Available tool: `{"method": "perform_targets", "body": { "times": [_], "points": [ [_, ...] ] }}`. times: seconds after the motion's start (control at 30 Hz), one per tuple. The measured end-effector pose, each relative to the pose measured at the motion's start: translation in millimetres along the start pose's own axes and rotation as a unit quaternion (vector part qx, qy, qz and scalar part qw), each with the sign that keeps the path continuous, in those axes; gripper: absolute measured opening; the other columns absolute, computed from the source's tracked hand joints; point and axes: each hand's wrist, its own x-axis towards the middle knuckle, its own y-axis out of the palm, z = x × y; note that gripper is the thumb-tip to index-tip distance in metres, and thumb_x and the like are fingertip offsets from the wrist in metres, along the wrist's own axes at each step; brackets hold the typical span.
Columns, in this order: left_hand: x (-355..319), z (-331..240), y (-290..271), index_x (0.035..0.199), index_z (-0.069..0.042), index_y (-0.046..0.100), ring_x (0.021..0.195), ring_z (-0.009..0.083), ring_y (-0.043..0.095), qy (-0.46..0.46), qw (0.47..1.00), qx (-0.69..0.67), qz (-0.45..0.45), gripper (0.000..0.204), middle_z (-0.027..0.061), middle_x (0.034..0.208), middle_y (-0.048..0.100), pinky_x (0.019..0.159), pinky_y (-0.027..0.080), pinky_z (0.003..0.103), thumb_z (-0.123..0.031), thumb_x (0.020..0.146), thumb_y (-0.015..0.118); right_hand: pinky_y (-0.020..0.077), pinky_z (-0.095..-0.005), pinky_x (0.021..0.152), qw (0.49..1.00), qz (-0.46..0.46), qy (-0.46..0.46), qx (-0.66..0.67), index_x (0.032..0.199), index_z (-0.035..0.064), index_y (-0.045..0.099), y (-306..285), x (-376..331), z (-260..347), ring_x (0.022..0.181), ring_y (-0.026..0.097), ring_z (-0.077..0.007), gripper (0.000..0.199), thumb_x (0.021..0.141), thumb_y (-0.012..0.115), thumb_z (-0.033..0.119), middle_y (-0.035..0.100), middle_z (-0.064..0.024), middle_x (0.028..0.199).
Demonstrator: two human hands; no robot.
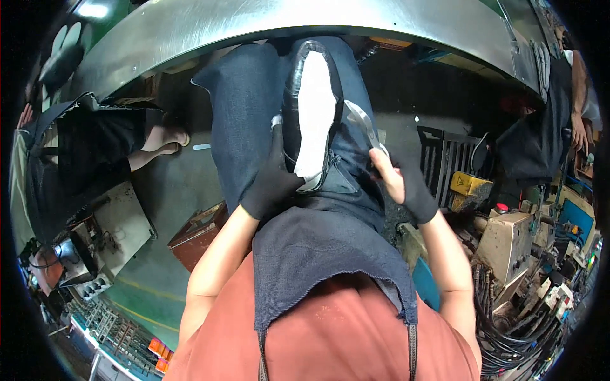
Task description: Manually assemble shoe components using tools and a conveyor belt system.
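Observation:
A black shoe upper (294, 82) lies bottom up across my lap, its toe pointing away from me and its white bottom (316, 108) facing up. My left hand (273, 184), in a dark glove, is closed around the near end and left side of the shoe. In my right hand (400, 181), also gloved in dark cloth with bare fingertips, is a curved silver metal hand tool (363, 120). Its head is just right of the shoe, apart from it; the exact kind of tool is unclear. A dark denim apron (324, 238) covers my lap.
A shiny metal bench (279, 16) curves across the front, beyond my knees. To the right are a dark slatted rack (432, 159), a yellow box (470, 184) and machinery with a red button (502, 207). A brown box (197, 235) stands left. People sit at both sides.

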Motion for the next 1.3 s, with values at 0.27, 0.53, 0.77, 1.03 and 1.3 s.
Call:
{"method": "perform_targets", "body": {
  "times": [0.27, 0.53, 0.77, 1.03, 1.3],
  "points": [
    [3, 58, 6, 0.156, 0.000, 0.006, 0.148, 0.0307, 0.022, 0.031, 0.996, -0.073, 0.033, 0.112, 0.0234, 0.159, 0.022, 0.120, 0.021, 0.038, -0.025, 0.076, 0.081, 0.0460, -0.0267, 0.062, 0.962, -0.055, 0.104, 0.245, 0.084, 0.0046, 0.057, 52, -19, -15, 0.067, 0.059, -0.0107, 0.045, 0.103, 0.050, 0.045, 0.057, -0.0015, 0.072],
    [-31, -28, -138, 0.158, -0.009, 0.012, 0.140, 0.0285, 0.040, -0.001, 0.992, 0.073, 0.103, 0.124, 0.0169, 0.157, 0.032, 0.115, 0.033, 0.041, -0.023, 0.062, 0.090, 0.0480, -0.0275, 0.063, 0.967, -0.125, 0.049, 0.215, 0.090, 0.0062, 0.059, 8, -36, 5, 0.068, 0.060, -0.0112, 0.044, 0.104, 0.047, 0.046, 0.061, -0.0026, 0.077],
    [85, -69, -92, 0.144, -0.008, 0.044, 0.128, 0.0260, 0.050, 0.208, 0.977, 0.019, 0.050, 0.080, 0.0150, 0.136, 0.053, 0.108, 0.041, 0.038, -0.009, 0.071, 0.077, 0.0482, -0.0282, 0.062, 0.962, -0.142, 0.053, 0.226, 0.089, 0.0041, 0.059, 2, -36, 10, 0.067, 0.061, -0.0126, 0.046, 0.103, 0.048, 0.047, 0.057, -0.0022, 0.075],
    [47, -9, -8, 0.151, 0.007, 0.020, 0.141, 0.0371, 0.037, 0.127, 0.987, -0.017, -0.100, 0.100, 0.0301, 0.148, 0.037, 0.115, 0.032, 0.040, -0.029, 0.080, 0.079, 0.0461, -0.0351, 0.060, 0.995, 0.079, -0.022, -0.055, 0.091, 0.0003, 0.064, -19, 22, 30, 0.066, 0.061, -0.0161, 0.040, 0.099, 0.055, 0.038, 0.059, -0.0078, 0.070],
    [44, 5, -1, 0.151, 0.008, 0.019, 0.144, 0.0392, 0.032, 0.131, 0.983, -0.025, -0.126, 0.088, 0.0305, 0.153, 0.030, 0.115, 0.031, 0.041, -0.033, 0.091, 0.067, 0.0534, -0.0450, 0.064, 0.842, 0.042, -0.212, -0.494, 0.081, 0.0071, 0.063, -10, 78, 72, 0.071, 0.068, -0.0342, 0.043, 0.097, 0.053, 0.045, 0.067, -0.0167, 0.075]
  ]
}}
